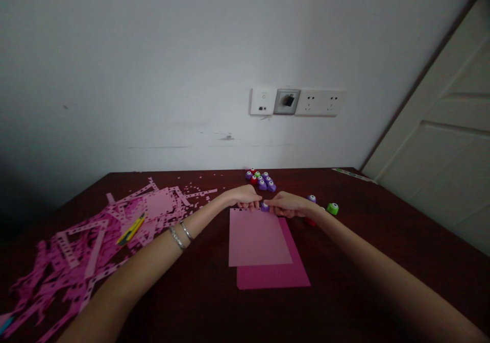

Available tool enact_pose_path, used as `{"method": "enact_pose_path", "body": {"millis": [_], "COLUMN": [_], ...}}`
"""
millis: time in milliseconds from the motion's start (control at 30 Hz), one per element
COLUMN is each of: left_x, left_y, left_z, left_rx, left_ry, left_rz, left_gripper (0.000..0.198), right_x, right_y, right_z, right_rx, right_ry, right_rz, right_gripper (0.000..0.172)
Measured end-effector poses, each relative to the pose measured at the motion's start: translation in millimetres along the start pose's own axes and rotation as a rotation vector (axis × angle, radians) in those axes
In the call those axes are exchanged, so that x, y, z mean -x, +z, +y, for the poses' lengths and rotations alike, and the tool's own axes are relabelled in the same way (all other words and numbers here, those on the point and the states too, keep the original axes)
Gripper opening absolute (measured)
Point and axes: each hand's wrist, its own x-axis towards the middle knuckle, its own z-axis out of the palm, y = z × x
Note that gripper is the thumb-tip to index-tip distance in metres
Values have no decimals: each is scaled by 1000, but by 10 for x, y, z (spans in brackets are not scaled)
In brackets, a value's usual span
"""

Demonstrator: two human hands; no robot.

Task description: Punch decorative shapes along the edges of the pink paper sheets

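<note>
In the head view, your left hand (245, 197) lay curled on the far edge of the light pink paper sheet (258, 238); whether it pinched the paper I couldn't tell. Your right hand (287, 205) was closed around the small purple paper punch (264, 206) at that edge. The sheet lay over a darker pink sheet (283, 276) on the dark brown surface (383, 241). It looked barely punched, while a heap of punched pink strips (76, 251) lay to the left.
</note>
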Motion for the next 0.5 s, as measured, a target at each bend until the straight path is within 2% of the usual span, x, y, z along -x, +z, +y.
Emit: {"method": "enact_pose_path", "body": {"millis": [200, 500], "left_x": [-97, -346], "left_y": [-48, -129], "left_z": [-7, -40], "left_rx": [166, 175], "left_ry": [15, -76], "left_rz": [-158, -332], "left_gripper": [40, 49], "right_x": [-42, -71], "right_y": [-7, 12], "right_z": [4, -74], "right_rx": [-42, -27], "right_ry": [18, 55], "right_rz": [-32, -55], "right_gripper": [37, 32]}}
